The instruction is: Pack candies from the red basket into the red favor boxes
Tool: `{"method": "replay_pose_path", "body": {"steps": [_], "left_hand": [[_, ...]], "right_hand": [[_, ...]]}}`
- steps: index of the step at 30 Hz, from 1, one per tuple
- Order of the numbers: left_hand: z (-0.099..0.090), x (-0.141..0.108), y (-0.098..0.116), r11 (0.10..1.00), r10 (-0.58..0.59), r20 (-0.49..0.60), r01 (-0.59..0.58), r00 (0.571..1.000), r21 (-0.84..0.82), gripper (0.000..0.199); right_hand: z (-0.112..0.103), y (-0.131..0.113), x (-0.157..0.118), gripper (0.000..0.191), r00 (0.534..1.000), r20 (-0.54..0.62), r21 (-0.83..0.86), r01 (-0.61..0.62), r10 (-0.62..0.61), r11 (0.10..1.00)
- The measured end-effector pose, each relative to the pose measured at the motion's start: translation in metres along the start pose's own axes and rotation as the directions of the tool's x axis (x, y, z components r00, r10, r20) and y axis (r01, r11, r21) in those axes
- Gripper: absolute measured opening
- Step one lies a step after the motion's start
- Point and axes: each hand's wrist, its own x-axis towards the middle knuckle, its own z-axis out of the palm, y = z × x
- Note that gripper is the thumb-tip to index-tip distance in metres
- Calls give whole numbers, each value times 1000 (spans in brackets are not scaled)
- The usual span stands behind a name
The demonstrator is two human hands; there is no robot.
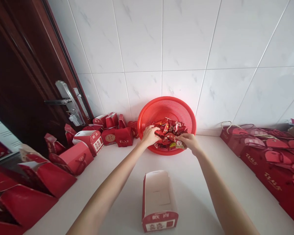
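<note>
Wrapped candies (170, 133), mostly red, lie heaped in a red plastic basket (191, 122) that leans toward me against the wall. My left hand (150, 135) is at the left of the heap, its fingers closed on a red wrapped candy. On the right side, my right hand (189, 142) pinches a wrapped candy near the basket's front rim; part of it is hidden by the fingers. Between my forearms stands an open red and white gift box (159, 195), with only its bare white inside showing.
Several red gift boxes (72, 158) line the left side, near a dark wooden door (26, 65) with a metal handle. At right, red bags (262, 166) with rope handles are packed with red items. A white tiled wall (142, 39) rises behind the white tabletop (127, 209).
</note>
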Motion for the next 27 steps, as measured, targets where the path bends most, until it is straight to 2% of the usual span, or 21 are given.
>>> {"method": "replay_pose_path", "body": {"steps": [5,11,16,20,23,27], "left_hand": [[-8,-10,-3,999,54,-9,-54,999,7,48],[-10,-28,-3,993,104,-112,-109,988,-35,59],[-7,-37,6,986,149,-230,-161,962,-35,46],[-10,-44,18,960,255,-284,-276,924,-38,33],[-9,-54,25,917,375,-227,-395,899,-49,25],[3,-62,30,852,517,-92,-522,851,-39,28]], "right_hand": [[-3,4,3,24,997,-74,55,5,-1,998],[-5,2,3,25,996,-89,118,-14,24,993],[-7,-2,2,22,994,-106,177,6,13,984],[-11,-3,3,25,990,-138,217,41,-11,975],[-13,-5,4,29,987,-162,242,63,-24,968],[-14,-7,2,28,985,-171,267,74,-29,961]]}}
